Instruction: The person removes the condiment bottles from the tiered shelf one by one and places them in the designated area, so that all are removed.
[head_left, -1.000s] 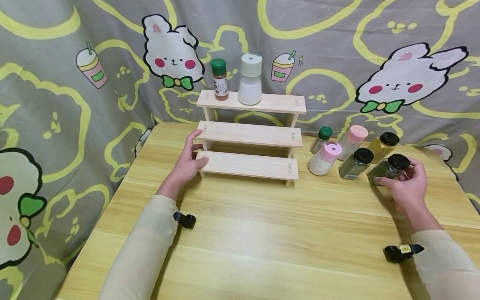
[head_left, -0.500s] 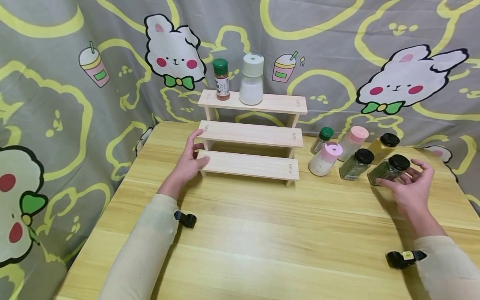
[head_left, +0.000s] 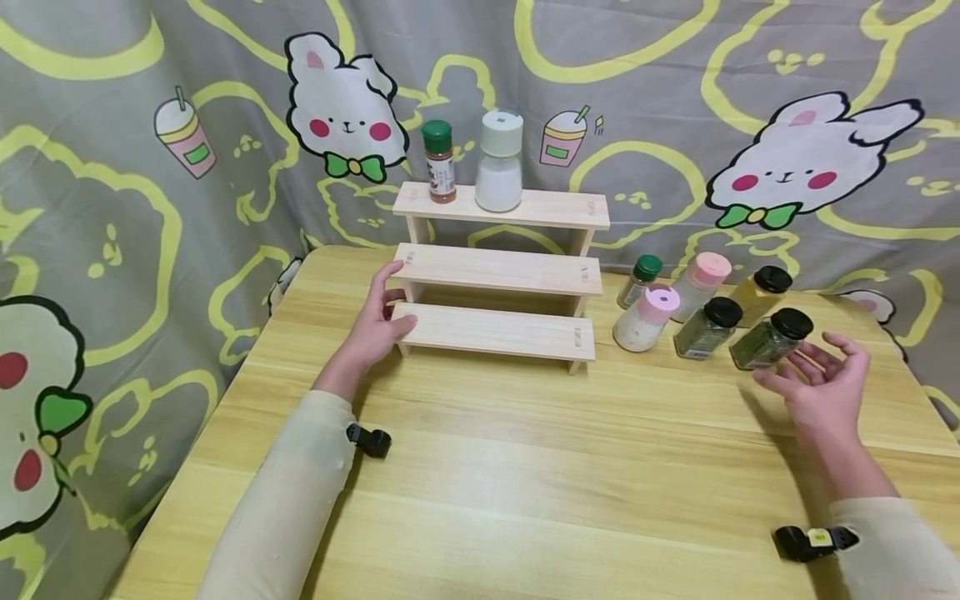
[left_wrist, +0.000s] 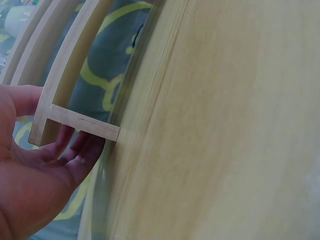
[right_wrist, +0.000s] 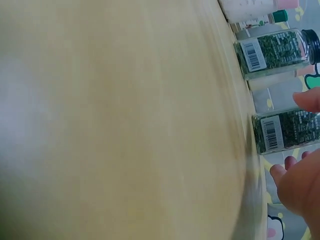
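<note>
Head view, left hand (head_left: 372, 329): clamped on the left end of the wooden rack (head_left: 498, 265), thumb over the lowest tier, fingers curled round the end support in the left wrist view; a hold that probably steadies the rack.
Rack: three stepped tiers, standing on the table (head_left: 487, 467) before the curtain (head_left: 637, 58); the stepping likely keeps back rows visible.
Top tier: green-lidded shaker (head_left: 441, 167) at left, pale-lidded jar (head_left: 500, 171) of white contents just beside it, both upright.
Jar group: on the table right of the rack, clustered, apparently for easy reach.
Group, left side: small green-lidded bottle (head_left: 637, 283) behind, pink-lidded shaker (head_left: 645, 321) in front.
Group, middle: taller pink-lidded bottle (head_left: 696, 292) behind, black-lidded herb jar (head_left: 705, 331) in front.
Group, right side: yellow-filled jar (head_left: 753, 293) behind, end herb jar (head_left: 765, 342) in front, upright.
Right hand (head_left: 831, 387): thumb and fingers apart around the end herb jar's near right side, not clamped; the spacing suits its width; whether any fingertip touches, cannot tell.
</note>
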